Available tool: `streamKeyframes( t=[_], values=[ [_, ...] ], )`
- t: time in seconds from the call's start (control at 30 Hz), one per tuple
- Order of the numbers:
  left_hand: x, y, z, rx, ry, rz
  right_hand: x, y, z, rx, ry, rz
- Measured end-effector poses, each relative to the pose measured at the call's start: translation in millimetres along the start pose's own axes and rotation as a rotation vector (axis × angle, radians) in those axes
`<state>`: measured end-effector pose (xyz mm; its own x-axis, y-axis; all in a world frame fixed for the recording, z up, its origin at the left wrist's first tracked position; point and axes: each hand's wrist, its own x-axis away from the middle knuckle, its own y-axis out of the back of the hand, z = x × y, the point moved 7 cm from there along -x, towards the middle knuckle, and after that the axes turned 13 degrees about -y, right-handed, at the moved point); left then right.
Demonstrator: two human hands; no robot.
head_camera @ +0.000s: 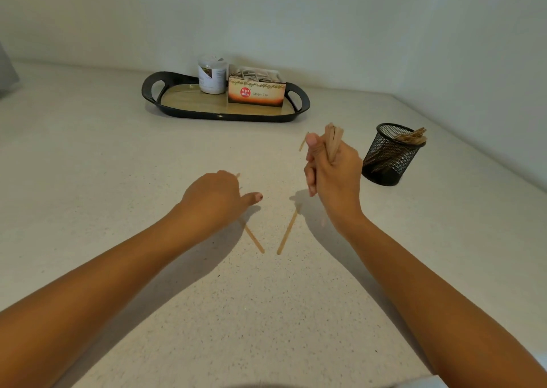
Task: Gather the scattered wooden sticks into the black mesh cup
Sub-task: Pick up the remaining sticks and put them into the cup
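Note:
My right hand (333, 177) is raised above the counter, shut on a bundle of wooden sticks (334, 140) that point upward. To its right stands the black mesh cup (387, 158), tilted, with several sticks inside. My left hand (217, 199) rests low on the counter with fingers curled over a stick (254, 239) whose near end pokes out below it; whether it grips that stick is unclear. A second loose stick (286, 232) lies between my hands. Another stick (302, 143) shows just behind my right thumb.
A black tray (154, 97) with a wooden floor sits at the back, holding a white jar (211, 75) and a ginger tea box (256, 92). The speckled white counter (118, 157) meets walls at the back and right.

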<state>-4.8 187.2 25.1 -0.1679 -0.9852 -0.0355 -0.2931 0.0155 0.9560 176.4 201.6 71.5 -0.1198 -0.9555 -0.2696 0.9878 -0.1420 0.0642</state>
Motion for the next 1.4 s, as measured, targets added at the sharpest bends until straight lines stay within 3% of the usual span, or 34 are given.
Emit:
streamKeyframes(
  t=[0.13,0.23,0.53,0.73,0.93,1.07,1.17,1.23,1.4],
  values=[
    [6,-15,-4,-0.043,0.033,0.101,1,-2,0,0.135,-0.028,-0.036],
    [4,-16,-9,-0.044,0.050,0.070,3,-2,3,0.156,-0.015,-0.101],
    [-4,-19,-22,-0.061,0.000,-0.046,3,-4,-5,-0.087,-0.081,-0.083],
    [-1,-17,-28,-0.083,-0.030,-0.015,10,-25,-42,-0.112,-0.307,0.088],
    [9,-18,-34,-0.115,-0.078,-0.069,2,-16,-45,-0.192,-0.422,0.049],
    [10,-11,-43,-0.113,-0.131,-0.139,-14,2,-39,-0.122,-0.356,-0.038],
    [10,-25,-47,0.048,-0.094,0.013,-25,15,-44,-0.053,-0.357,-0.103],
    [11,-30,-50,0.017,-0.093,0.099,-32,22,-50,0.048,-0.362,-0.138],
    [14,-28,-63,0.080,-0.165,-0.055,-58,25,-65,0.359,-0.386,-0.189]
  ],
)
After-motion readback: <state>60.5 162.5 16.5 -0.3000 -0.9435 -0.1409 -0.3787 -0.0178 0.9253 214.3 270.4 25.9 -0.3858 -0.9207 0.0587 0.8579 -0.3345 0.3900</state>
